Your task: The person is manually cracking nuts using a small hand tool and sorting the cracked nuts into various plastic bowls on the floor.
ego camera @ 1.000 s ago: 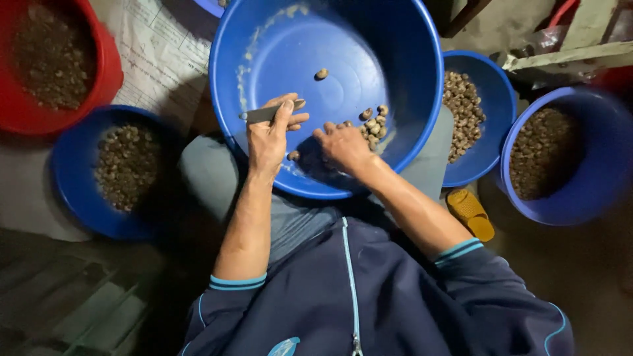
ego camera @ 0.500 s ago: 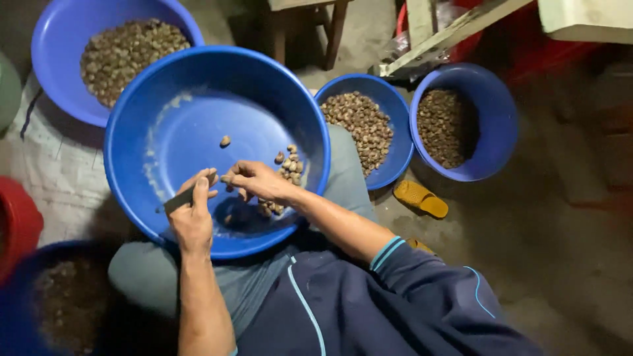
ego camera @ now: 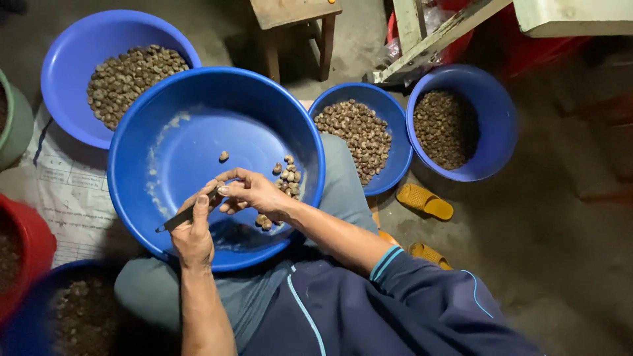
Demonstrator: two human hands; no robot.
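Observation:
A large blue basin (ego camera: 165,112) rests on my lap with a small pile of brown nuts (ego camera: 287,178) at its right side and one lone nut (ego camera: 224,156) near the middle. My left hand (ego camera: 193,232) grips a small knife (ego camera: 178,218) over the basin's near side. My right hand (ego camera: 254,192) pinches a nut at the knife's blade end, fingertips touching the left hand. More nuts (ego camera: 263,221) lie just under my right wrist.
Around me stand blue basins of nuts: back left (ego camera: 79,46), right (ego camera: 395,118), far right (ego camera: 501,118), near left (ego camera: 26,316). A red tub (ego camera: 36,247) is at left, a wooden stool (ego camera: 297,13) behind, yellow sandals (ego camera: 425,201) on the floor.
The view has swung right and settled. My right hand left the nut pile, carrying a nut to the knife, and now meets the left hand.

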